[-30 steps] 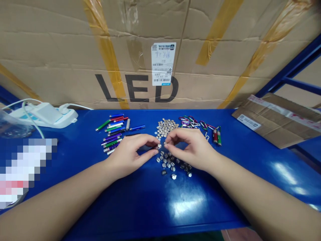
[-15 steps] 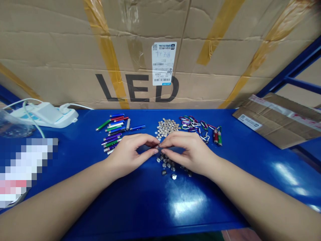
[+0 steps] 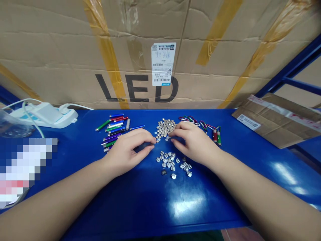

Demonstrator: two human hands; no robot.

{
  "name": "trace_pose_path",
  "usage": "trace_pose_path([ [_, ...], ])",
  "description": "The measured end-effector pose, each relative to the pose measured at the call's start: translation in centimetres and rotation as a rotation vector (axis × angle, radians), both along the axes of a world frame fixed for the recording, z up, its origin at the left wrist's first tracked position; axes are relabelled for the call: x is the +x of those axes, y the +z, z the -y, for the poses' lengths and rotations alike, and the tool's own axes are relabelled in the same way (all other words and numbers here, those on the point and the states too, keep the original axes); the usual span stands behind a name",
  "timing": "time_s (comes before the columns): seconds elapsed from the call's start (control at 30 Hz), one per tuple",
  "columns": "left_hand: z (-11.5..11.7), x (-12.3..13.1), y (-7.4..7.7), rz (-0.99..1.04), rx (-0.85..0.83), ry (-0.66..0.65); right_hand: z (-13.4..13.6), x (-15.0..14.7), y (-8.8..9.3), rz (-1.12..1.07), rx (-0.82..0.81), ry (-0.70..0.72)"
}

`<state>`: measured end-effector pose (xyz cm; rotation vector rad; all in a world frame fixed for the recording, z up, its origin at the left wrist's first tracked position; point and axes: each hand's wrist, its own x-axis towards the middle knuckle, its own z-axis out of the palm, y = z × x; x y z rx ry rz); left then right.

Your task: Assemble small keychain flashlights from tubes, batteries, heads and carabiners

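Note:
My left hand point(image 3: 127, 150) lies curled on the blue table, its fingertips beside the lower edge of a heap of silver button cells point(image 3: 165, 129). Whether those fingers pinch anything is hidden. My right hand point(image 3: 193, 142) rests with spread fingers against the heap's right side and holds nothing visible. Below and between my hands lies a looser group of small round metal parts with slotted faces point(image 3: 170, 164). Slim coloured aluminium mini flashlights point(image 3: 112, 132) lie bunched behind my left hand.
Multicoloured carabiner clips point(image 3: 190, 122) and carabiner flashlights point(image 3: 217, 135) lie at the back right of the blue table point(image 3: 150, 204). A large cardboard carton point(image 3: 160, 40) stands behind it. A white power strip point(image 3: 45, 115) sits back left, and flattened cardboard point(image 3: 278, 120) lies right.
My hands have drawn apart from their close pinch over the metal parts. My right hand has moved up and right to the heap, and its fingers have spread.

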<state>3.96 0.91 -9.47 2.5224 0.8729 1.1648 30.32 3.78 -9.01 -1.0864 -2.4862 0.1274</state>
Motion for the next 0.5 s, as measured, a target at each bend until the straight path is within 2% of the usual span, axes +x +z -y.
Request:
trace_pose_path([
  [0.2,0.14,-0.17,-0.15,-0.021,-0.006,0.001,-0.31,-0.71,-0.39,0.145,-0.064,0.032],
  [0.37,0.26,-0.21,-0.48,-0.012,-0.105,0.059,-0.12,-0.54,-0.05,0.098,-0.161,0.078],
  [0.5,0.29,-0.22,-0.40,-0.047,-0.090,0.064,-0.14,-0.37,-0.15,0.064,-0.214,0.057],
])
